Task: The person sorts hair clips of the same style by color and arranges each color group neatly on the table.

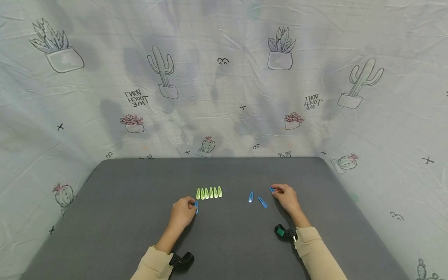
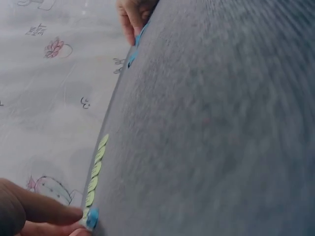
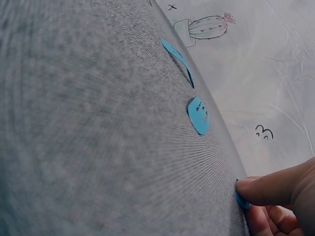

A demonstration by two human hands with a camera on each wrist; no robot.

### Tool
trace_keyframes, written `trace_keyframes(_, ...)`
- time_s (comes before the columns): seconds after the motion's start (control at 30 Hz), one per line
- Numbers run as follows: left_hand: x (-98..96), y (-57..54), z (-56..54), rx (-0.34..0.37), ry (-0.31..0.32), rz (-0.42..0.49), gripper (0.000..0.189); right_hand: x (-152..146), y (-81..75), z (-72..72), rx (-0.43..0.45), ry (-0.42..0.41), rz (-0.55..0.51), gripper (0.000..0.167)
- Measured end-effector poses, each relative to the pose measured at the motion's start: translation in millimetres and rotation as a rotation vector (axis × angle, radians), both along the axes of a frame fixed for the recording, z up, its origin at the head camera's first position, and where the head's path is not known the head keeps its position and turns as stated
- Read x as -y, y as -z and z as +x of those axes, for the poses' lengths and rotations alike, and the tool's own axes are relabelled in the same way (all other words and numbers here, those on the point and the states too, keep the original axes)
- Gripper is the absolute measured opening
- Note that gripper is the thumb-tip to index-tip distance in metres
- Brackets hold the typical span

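Several yellow-green snap hair clips [image 1: 207,193] stand side by side in a row on the table. Just below the left end of that row, my left hand [image 1: 182,212] pinches a blue snap hair clip [image 1: 196,208] between thumb and fingers; the left wrist view has this clip [image 2: 92,218] at the fingertips. Over on the right, my right hand [image 1: 287,199] pinches another blue hair clip [image 1: 272,189], partly hidden by the thumb in the right wrist view. Two more blue clips lie between the hands, one nearly upright [image 1: 251,197] and one slanted [image 1: 262,202].
A dark grey cloth-like tabletop [image 1: 224,241] extends under both hands. Behind it and along the sides hangs a pale sheet [image 1: 224,85] printed with cacti and potted plants. A black band with a device is worn on each wrist.
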State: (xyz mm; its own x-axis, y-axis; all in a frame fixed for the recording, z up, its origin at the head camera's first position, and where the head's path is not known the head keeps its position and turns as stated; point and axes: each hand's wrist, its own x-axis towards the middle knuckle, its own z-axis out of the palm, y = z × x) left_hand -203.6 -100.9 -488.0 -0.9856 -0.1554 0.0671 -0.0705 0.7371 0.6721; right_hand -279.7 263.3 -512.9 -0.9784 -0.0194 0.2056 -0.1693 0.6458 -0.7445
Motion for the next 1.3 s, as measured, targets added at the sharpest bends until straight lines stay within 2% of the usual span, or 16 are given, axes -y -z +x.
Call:
trace_keyframes(0.1,6.1,2.0,0.1,0.018,0.033,-0.008,0.022,0,-1.6,-0.2,-0.012,-0.022,-0.003,0.022)
trace_keyframes(0.23,15.6,7.2,-0.4,0.023,0.114,0.022,0.024,0,-5.3,-5.3,0.099,-0.03,0.026,0.024)
trace_keyframes(0.33,22.0,11.2,-1.4,-0.005,0.184,0.053,0.025,-1,-7.4,-9.2,0.18,-0.031,0.047,0.026)
trace_keyframes(0.47,29.0,16.2,-3.4,-0.035,0.255,0.056,0.025,-2,-9.7,-11.7,0.247,-0.032,0.014,0.029)
trace_keyframes(0.57,33.1,20.9,-4.6,-0.05,0.28,0.06,0.024,-2,-12.2,-12.7,0.272,-0.035,-0.039,0.031)
trace_keyframes(0.73,37.0,27.6,-6.1,-0.081,0.29,0.095,0.022,-2,-14.6,-15.3,0.292,-0.015,-0.088,0.034)
trace_keyframes(0.9,37.0,30.0,-6.8,-0.051,0.279,0.124,0.024,6,-17.3,-11.5,0.303,-0.021,-0.114,0.032)
trace_keyframes(1.1,36.6,31.0,-6.4,-0.049,0.272,0.134,0.024,32,-23.7,-0.3,0.295,-0.116,-0.237,0.032)
trace_keyframes(1.23,36.6,31.3,-6.5,-0.067,0.273,0.138,0.023,60,-41.9,16.2,0.33,-0.199,-0.322,0.033)
trace_keyframes(1.3,36.6,31.4,-6.7,-0.078,0.27,0.136,0.023,72,-45.0,21.9,0.35,-0.237,-0.34,0.033)
